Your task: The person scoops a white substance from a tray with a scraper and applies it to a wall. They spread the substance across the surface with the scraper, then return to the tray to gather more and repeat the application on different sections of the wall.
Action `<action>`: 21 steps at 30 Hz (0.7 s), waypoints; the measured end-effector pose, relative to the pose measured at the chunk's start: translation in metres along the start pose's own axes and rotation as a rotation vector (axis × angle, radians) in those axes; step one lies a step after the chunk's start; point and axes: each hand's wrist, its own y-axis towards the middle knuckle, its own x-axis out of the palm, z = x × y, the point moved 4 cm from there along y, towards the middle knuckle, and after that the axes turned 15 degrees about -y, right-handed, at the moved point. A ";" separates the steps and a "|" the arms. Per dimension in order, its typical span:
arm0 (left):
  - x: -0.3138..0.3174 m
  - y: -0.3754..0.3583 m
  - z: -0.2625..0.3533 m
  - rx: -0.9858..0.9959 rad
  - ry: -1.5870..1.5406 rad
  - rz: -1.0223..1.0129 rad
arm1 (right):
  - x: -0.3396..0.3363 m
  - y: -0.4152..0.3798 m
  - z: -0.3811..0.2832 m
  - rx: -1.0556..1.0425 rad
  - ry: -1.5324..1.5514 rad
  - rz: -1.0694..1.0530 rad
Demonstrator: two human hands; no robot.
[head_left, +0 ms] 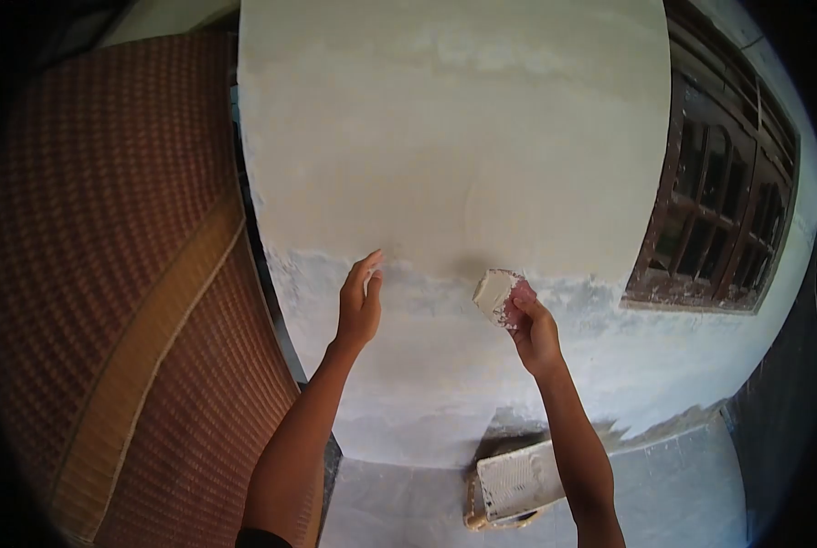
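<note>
My right hand grips a red putty spreader, thumb on its near face. Thick off-white putty coats the spreader's left side, which is held up close to the wall. To the left, my left hand is raised in front of the wall with its fingers stretched out and holds nothing. Both hands are level with an uneven edge where the smooth beige upper coat meets the patchy whitish-grey lower part of the wall.
Below my right forearm sits a ribbed, putty-smeared tray, partly hidden by the arm. A brown wooden window is set in the wall at right. A woven reddish-brown panel with a tan band stands close on the left. Grey floor shows below.
</note>
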 end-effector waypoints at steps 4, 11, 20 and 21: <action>-0.034 0.051 0.025 0.069 0.051 0.024 | 0.049 0.033 -0.044 -0.077 -0.043 -0.032; -0.074 0.135 0.051 0.253 0.052 0.057 | 0.130 0.084 -0.126 -0.361 -0.288 -0.075; -0.111 0.208 0.062 0.364 0.227 0.092 | 0.248 0.129 -0.208 -0.880 -0.931 0.112; -0.113 0.213 0.061 0.400 0.276 0.084 | 0.258 0.134 -0.211 -0.889 -0.935 0.113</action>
